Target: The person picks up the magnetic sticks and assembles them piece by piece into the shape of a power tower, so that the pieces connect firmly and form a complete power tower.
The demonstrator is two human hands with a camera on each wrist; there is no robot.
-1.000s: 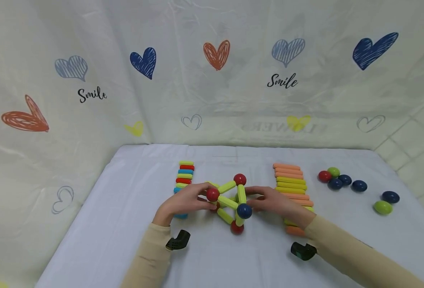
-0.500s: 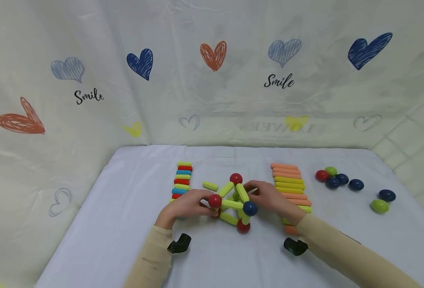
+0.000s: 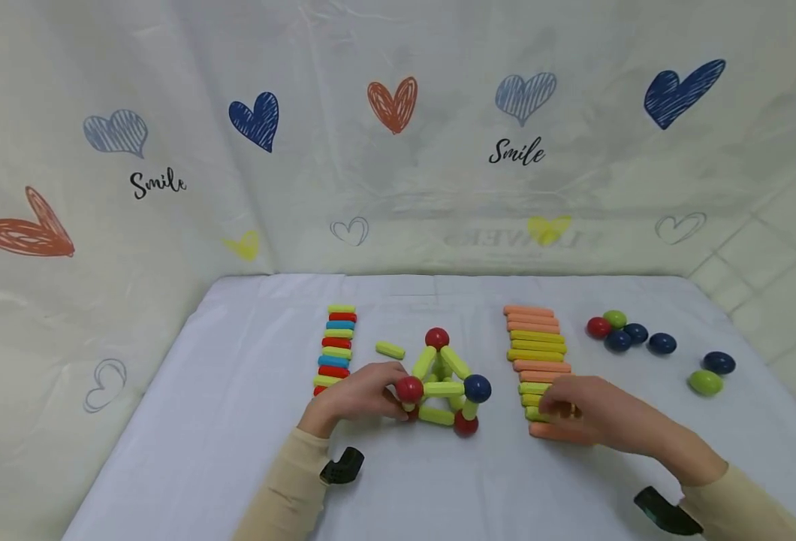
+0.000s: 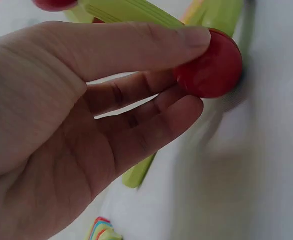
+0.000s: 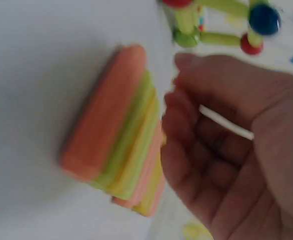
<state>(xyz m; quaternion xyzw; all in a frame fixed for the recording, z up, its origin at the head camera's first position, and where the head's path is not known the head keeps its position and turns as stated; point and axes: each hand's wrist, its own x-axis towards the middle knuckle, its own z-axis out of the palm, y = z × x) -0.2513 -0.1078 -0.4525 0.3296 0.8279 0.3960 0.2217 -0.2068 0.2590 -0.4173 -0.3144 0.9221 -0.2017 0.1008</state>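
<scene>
A frame of yellow-green rods [image 3: 442, 389] and balls stands mid-table, with red balls and a blue ball [image 3: 477, 388] at its corners. My left hand [image 3: 364, 392] pinches a red ball [image 4: 216, 67] at its left corner between thumb and fingers. Over the near end of a row of orange, yellow and green sticks [image 3: 536, 346] hovers my right hand [image 3: 607, 413]. Its fingers bend loosely and hold nothing in the right wrist view, beside the nearest orange stick [image 5: 106, 117]. That view also shows a green ball [image 5: 186, 39] low on the frame.
Short red, blue and green rods [image 3: 338, 343] lie in a column behind my left hand. One loose yellow-green rod [image 3: 390, 350] rests behind the frame. Several loose balls [image 3: 617, 341] sit at the back right, with a green ball [image 3: 706, 383] nearer.
My right hand has left the frame and moved right and nearer, over the stick row. The frame has turned slightly in my left hand's hold. The loose rod behind it now shows fully.
</scene>
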